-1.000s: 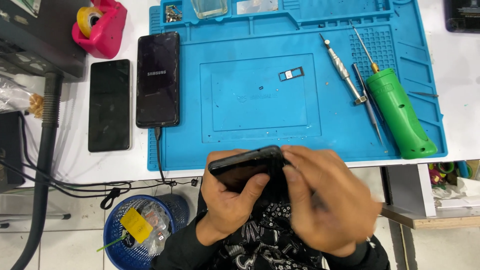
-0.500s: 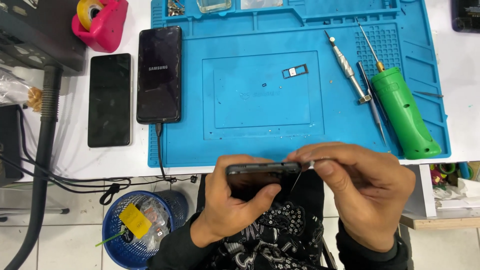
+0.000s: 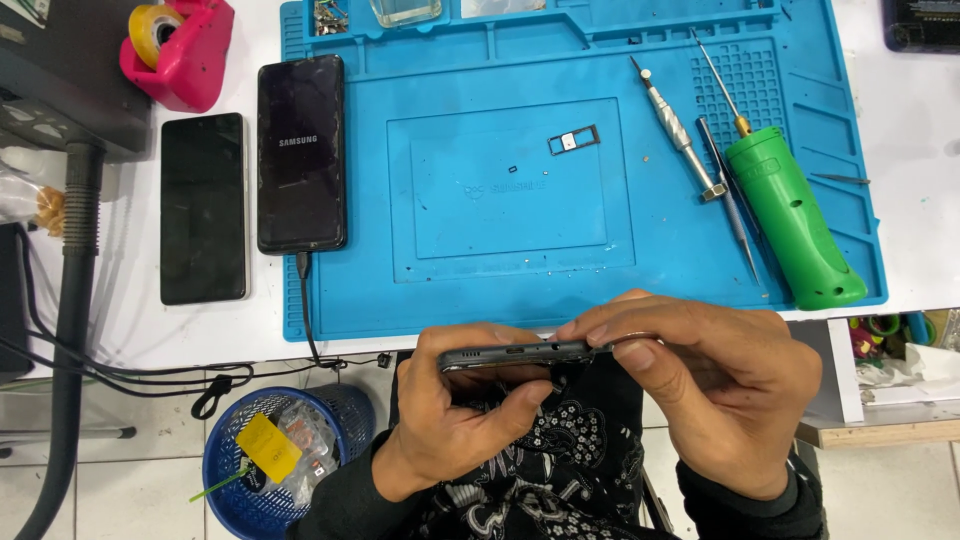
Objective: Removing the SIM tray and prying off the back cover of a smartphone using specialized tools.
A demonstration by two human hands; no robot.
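Two hands hold a dark smartphone (image 3: 520,353) edge-on, just below a blue repair mat (image 3: 600,270). The left hand (image 3: 455,415) grips its left end; the right hand (image 3: 715,385) pinches its right end. Beyond the right hand lies a green electric screwdriver (image 3: 792,225).

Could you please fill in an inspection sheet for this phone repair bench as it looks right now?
Surface: blue work mat on a white bench.
Job's things: dark phone held edge-on below the bench edge, its port edge facing the camera.
Clutter: two more phones, one on the mat and one beside it; small tray frame; metal screwdriver; green-handled tool; pink tape dispenser.
Grippers: left hand cradles the phone; right hand pinches its right end.
Cables: black cable plugged into the phone on the mat; more black leads trailing off the left edge.
Surroundings: blue waste basket on a tiled floor.
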